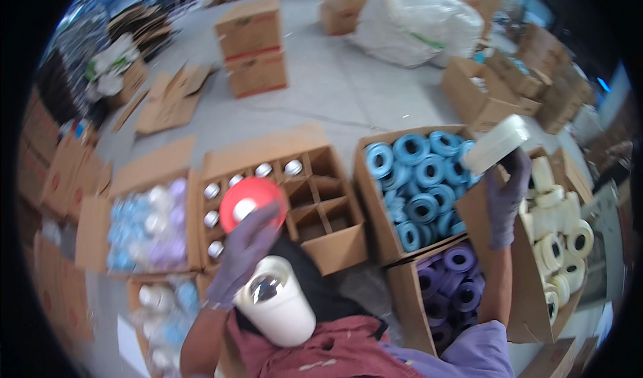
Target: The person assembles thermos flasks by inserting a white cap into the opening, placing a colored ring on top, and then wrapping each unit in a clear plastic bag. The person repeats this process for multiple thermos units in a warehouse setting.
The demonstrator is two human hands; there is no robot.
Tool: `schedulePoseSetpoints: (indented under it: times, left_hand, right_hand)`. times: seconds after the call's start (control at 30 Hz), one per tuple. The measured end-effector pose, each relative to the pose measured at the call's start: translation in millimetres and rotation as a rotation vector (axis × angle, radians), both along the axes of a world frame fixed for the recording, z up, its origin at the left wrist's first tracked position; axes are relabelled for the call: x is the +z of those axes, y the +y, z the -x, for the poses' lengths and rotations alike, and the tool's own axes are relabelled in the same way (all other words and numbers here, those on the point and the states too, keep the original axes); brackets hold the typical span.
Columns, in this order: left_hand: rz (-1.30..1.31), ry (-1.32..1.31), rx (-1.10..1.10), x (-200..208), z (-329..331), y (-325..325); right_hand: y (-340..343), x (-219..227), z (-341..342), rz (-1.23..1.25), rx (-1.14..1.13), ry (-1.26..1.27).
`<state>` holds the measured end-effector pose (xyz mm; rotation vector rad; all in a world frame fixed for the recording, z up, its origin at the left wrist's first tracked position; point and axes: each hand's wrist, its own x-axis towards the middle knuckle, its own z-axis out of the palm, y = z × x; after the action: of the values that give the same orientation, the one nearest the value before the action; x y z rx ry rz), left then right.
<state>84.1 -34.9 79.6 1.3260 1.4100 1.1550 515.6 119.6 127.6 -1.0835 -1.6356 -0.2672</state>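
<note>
Nearest, a white cylinder (291,318) lies tilted at the person's lap, its shiny inside facing up, against maroon cloth (321,351); just beyond it, the left hand (248,261), gloved in greyish purple, has its grip closed on the edge of a red round piece (258,190) with a white middle, raised over a partitioned carton (338,250) holding bottles with pale caps; the right hand (504,200), gloved alike, has its grip clasped on an oblong cream piece (495,145), held up beside blue sleeves (439,179) in their box; purple sleeves (450,292) fill a nearer box, and cream sleeves (557,218) lie in another at the right; at the left, a carton (94,234) holds blue, white and purple wrapped items; beyond this row spreads the smooth grey floor (315,86), with flattened cardboard (171,100) on its left, an open brown box (479,103) on its right, two stacked boxes (251,46) farther out, and a bulging white sack (408,29) near the back; blurred piles crowd the room's edges.
</note>
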Motion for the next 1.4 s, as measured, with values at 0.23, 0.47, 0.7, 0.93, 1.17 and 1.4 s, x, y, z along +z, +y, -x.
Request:
schedulePoseSetpoints:
  times: [0.23,0.47,0.7,0.93,1.17,1.4]
  left_hand:
    - [-0.578,0.329,0.077,21,-2,-8]
    - [-0.424,0.542,-0.078,-28,87,-91]
    - [-0.434,0.471,-0.341,-56,90,-99]
    - [-0.238,1.039,0.042,-24,12,-126]
    - [-0.271,0.885,-0.133,-48,21,-115]
    - [-0.341,0.446,0.124,-136,67,-92]
  right_hand:
    - [-78,-62,284,1.018,1.383,0.719]
    - [-65,-100,303,1.470,0.887,-0.033]
    - [-139,-113,314,1.334,1.232,0.425]
    - [-103,-175,352,1.785,1.887,0.518]
    - [-123,-179,316,1.720,1.667,0.651]
    - [-199,-58,253,0.456,1.230,-0.526]
